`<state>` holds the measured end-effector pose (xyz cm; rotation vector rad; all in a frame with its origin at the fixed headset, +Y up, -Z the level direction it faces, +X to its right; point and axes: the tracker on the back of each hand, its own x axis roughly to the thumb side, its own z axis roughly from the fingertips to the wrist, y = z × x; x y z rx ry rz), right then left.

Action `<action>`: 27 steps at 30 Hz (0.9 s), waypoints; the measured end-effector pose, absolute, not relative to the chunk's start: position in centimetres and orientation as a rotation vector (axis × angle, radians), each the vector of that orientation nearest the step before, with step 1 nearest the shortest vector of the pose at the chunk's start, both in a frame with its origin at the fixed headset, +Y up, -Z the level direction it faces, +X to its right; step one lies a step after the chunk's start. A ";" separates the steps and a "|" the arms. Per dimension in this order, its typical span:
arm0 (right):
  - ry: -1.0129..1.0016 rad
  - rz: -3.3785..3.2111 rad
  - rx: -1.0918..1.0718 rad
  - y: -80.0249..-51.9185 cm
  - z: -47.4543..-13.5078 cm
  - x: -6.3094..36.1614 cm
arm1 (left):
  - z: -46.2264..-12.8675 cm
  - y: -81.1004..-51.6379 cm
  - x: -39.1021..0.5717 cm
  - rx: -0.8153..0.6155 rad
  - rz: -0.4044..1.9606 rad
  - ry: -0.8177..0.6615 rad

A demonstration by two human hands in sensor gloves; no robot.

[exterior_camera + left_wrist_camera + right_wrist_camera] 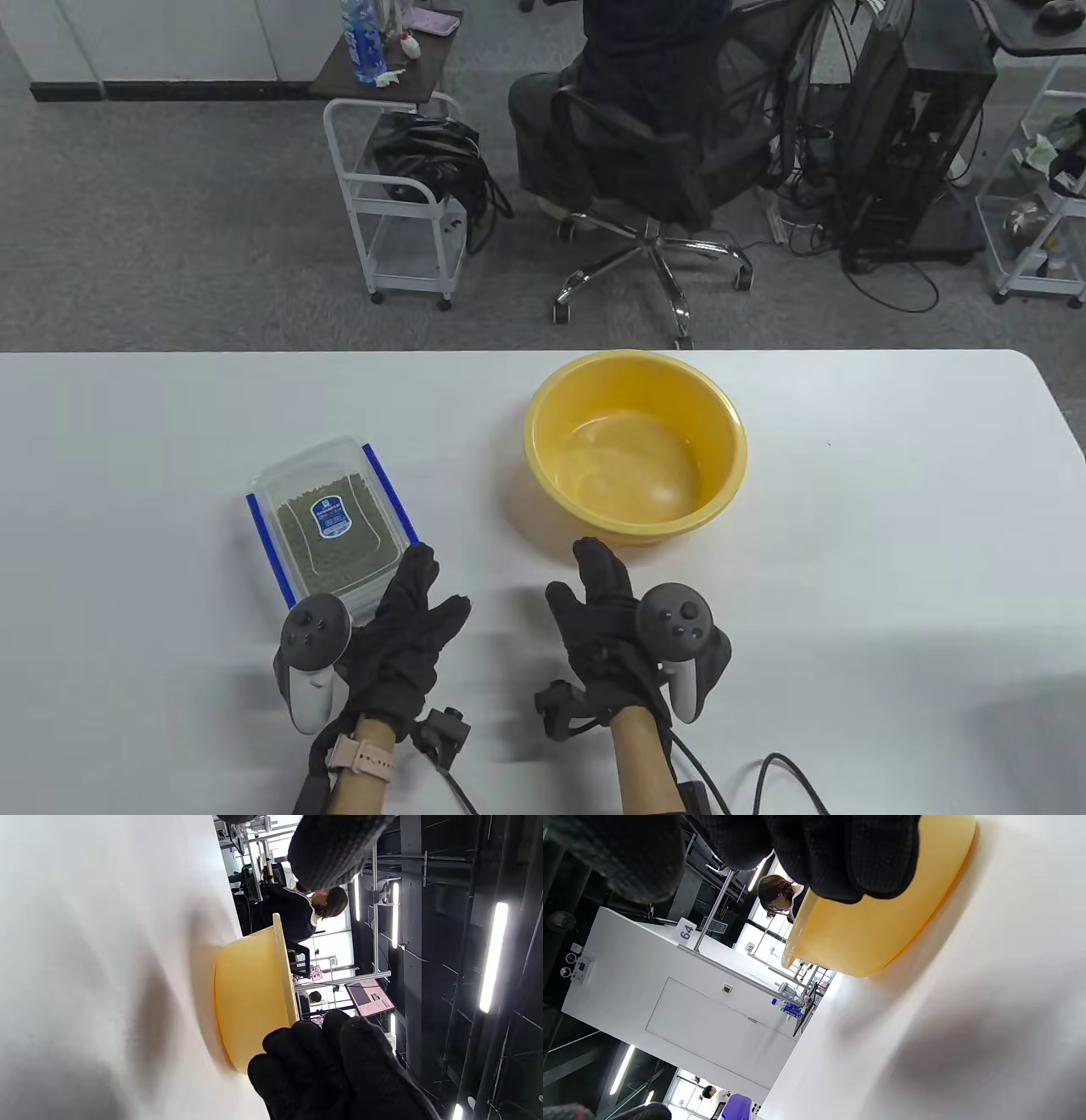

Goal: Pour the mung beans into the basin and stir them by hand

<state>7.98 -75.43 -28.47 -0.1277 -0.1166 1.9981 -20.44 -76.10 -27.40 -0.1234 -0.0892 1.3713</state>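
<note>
Hovering over the table (848,526), both hands, left (407,632) and right (607,632), fingers loosely extended, holding nothing.

Box (327,526) near corner hidden behind left hand (407,637), label text too small, forearms cut off

Beyond the hands, grey carpet (170,238) is seen past the white table (891,509). A white trolley (399,212) and an occupied office chair (653,170) are placed ahead, a dark computer tower (916,127) further right. Ceiling strip lights (492,955) are lit.
</note>
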 end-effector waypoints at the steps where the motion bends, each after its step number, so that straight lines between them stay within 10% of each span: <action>1: -0.118 1.998 -0.127 -75.4 -28.5 8.0 | -27.4 -76.2 -20.5 -0.126 1.375 -0.084; 12: -0.104 1.994 -0.136 -75.6 -28.6 8.1 | -27.4 -76.1 -20.6 -0.139 1.401 -0.071; 17: -0.089 1.985 -0.132 -75.6 -28.6 8.0 | -26.8 -71.6 -22.0 0.009 1.397 -0.139; 22: -0.072 1.998 -0.126 -75.7 -28.6 7.8 | -26.8 -67.9 -28.0 0.184 1.009 0.152; 27: -0.040 2.005 -0.144 -76.2 -28.9 7.6 | -28.9 -70.8 -34.8 0.072 0.984 0.466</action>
